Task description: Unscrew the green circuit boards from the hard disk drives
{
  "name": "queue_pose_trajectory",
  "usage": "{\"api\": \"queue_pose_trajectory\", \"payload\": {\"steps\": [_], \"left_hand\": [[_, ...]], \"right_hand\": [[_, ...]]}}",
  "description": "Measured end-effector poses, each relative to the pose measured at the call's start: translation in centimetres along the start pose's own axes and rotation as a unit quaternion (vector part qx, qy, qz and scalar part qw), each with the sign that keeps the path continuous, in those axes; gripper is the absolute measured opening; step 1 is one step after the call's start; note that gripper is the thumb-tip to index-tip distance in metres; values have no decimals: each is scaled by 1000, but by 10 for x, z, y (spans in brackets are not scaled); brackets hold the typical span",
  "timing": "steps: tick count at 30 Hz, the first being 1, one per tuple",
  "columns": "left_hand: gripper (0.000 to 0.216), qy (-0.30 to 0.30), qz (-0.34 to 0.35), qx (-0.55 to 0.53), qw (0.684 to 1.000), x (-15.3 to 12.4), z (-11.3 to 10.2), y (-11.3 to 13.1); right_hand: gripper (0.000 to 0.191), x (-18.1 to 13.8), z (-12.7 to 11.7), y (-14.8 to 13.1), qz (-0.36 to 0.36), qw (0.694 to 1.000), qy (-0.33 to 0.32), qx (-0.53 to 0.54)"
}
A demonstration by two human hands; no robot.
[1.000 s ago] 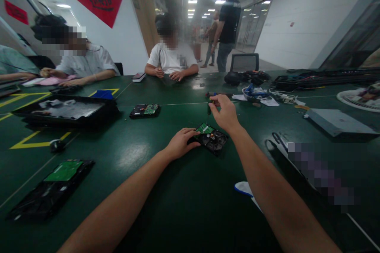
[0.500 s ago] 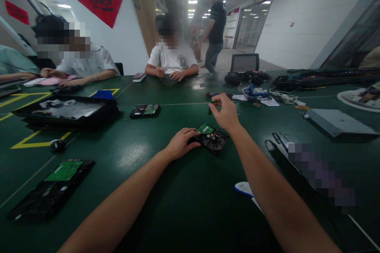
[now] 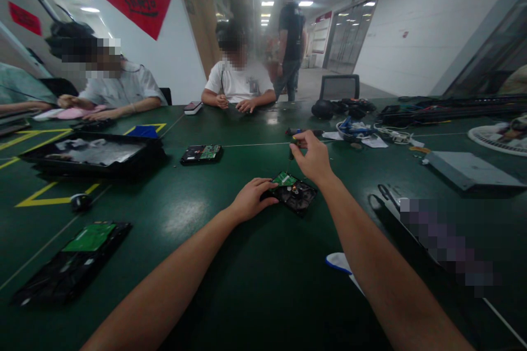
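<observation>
A black hard drive (image 3: 297, 194) with a green circuit board on its far corner lies on the green table (image 3: 255, 285) in front of me. My left hand (image 3: 251, 197) rests on the drive's left edge, fingers curled and pressing it down. My right hand (image 3: 313, 158) is closed around the handle of a small screwdriver (image 3: 290, 154), held upright with its tip over the circuit board corner.
A second hard drive (image 3: 201, 153) lies further left, a third (image 3: 72, 259) at the near left. A black tray (image 3: 88, 151) stands at the left. Two people sit across the table. Cables and tools (image 3: 358, 126) clutter the far right; a grey box (image 3: 467, 170) sits right.
My hands and the drive hold nearly still; the screwdriver shifts only slightly. A person standing in the corridor behind has walked to the left.
</observation>
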State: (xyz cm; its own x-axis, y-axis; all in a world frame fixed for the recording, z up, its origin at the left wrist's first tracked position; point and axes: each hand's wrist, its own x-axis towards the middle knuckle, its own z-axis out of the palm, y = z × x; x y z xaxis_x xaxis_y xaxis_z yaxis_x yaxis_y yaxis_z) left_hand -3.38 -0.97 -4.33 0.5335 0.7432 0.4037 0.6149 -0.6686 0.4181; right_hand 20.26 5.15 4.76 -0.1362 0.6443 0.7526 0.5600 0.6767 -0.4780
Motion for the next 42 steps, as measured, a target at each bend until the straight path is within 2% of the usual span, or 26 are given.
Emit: {"api": "queue_pose_trajectory", "payload": {"steps": [5, 11, 17, 24, 27, 30, 37, 42], "left_hand": [[49, 1, -4, -1, 1000, 0, 0, 0], [49, -2, -9, -6, 1000, 0, -1, 1], [48, -3, -4, -4, 1000, 0, 0, -1], [47, -5, -4, -4, 1000, 0, -1, 1], [47, -5, -5, -2, 1000, 0, -1, 0], [48, -6, -6, 0, 1000, 0, 0, -1], [48, -4, -3, -2, 1000, 0, 0, -1], [47, -2, -5, -3, 1000, 0, -1, 1]], "right_hand": [[16, 0, 0, -3, -24, 999, 0, -28], [17, -1, 1, 1, 12, 1000, 3, 1], [22, -1, 0, -1, -20, 1000, -16, -14], [18, -1, 1, 2, 13, 1000, -3, 3], [20, -1, 1, 1, -7, 1000, -16, -2], [23, -1, 1, 0, -26, 1000, -4, -17], [20, 0, 0, 4, 2, 1000, 0, 8], [24, -1, 0, 3, -14, 1000, -1, -10]]}}
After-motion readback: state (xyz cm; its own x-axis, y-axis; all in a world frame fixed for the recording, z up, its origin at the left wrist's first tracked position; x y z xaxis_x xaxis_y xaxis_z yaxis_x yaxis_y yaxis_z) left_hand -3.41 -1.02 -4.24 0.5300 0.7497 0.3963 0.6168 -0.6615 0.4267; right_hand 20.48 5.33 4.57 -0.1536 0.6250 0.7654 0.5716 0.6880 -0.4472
